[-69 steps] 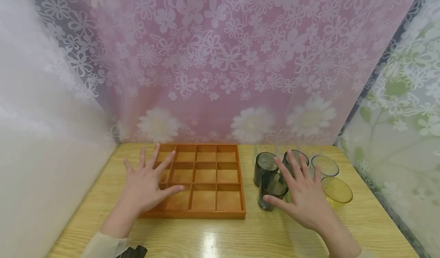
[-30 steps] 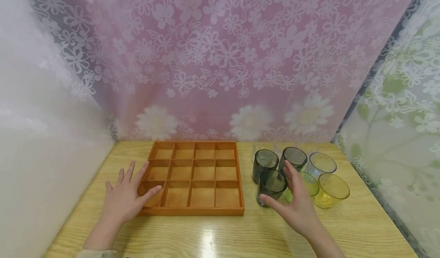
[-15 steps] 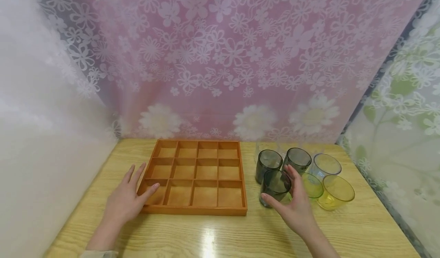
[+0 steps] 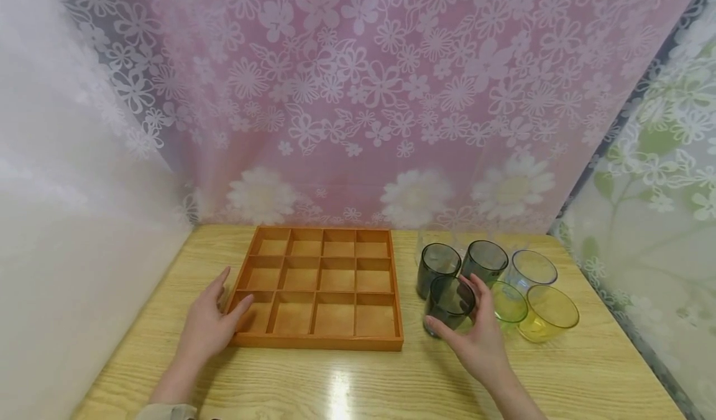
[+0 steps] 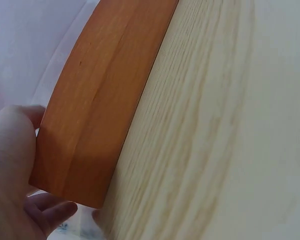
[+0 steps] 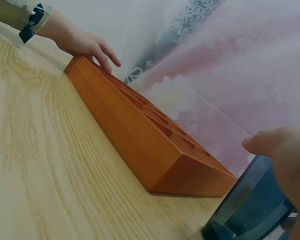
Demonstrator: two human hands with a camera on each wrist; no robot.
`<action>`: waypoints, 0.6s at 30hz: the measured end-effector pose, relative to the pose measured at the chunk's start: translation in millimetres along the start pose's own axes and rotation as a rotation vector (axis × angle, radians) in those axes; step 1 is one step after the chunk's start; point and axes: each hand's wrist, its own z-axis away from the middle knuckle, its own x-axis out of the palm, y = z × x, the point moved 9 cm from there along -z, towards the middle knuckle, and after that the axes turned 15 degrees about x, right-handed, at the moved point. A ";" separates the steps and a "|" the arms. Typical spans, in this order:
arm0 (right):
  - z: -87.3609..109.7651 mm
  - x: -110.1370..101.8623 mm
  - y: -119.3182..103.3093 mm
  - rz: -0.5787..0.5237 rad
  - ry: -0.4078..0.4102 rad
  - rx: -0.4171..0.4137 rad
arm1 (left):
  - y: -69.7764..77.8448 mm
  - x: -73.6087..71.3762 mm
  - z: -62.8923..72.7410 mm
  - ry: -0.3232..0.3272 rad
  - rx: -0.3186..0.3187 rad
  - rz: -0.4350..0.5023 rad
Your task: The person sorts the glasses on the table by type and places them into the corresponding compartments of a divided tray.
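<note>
My left hand holds the front left corner of a brown wooden compartment tray, thumb over the rim and fingers along the outer left side. In the left wrist view the tray's plain side wall lies beside that hand. My right hand grips the nearest dark grey drinking glass, with the thumb on its near left side and fingers on its right. That glass stands upright in the head view. In the right wrist view the glass is partly hidden by the hand.
Behind the held glass stand two more dark glasses. To its right are a green glass, a yellow glass and a clear blue-rimmed glass. Faint clear glasses stand at the back. A flowered curtain borders the table.
My left hand has come down from above the tray to its left front corner. The right hand has lowered from over the glasses and closed round the nearest dark one.
</note>
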 end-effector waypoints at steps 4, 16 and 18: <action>-0.5 1.2 4.4 -0.003 0.012 0.027 | -3.2 -0.4 3.2 0.081 -0.029 0.124; -5.5 7.4 16.8 -0.138 0.021 0.074 | -20.2 3.4 16.4 0.259 -0.199 0.368; -7.4 9.3 19.0 -0.150 0.015 0.073 | -20.5 3.6 17.2 0.278 -0.213 0.392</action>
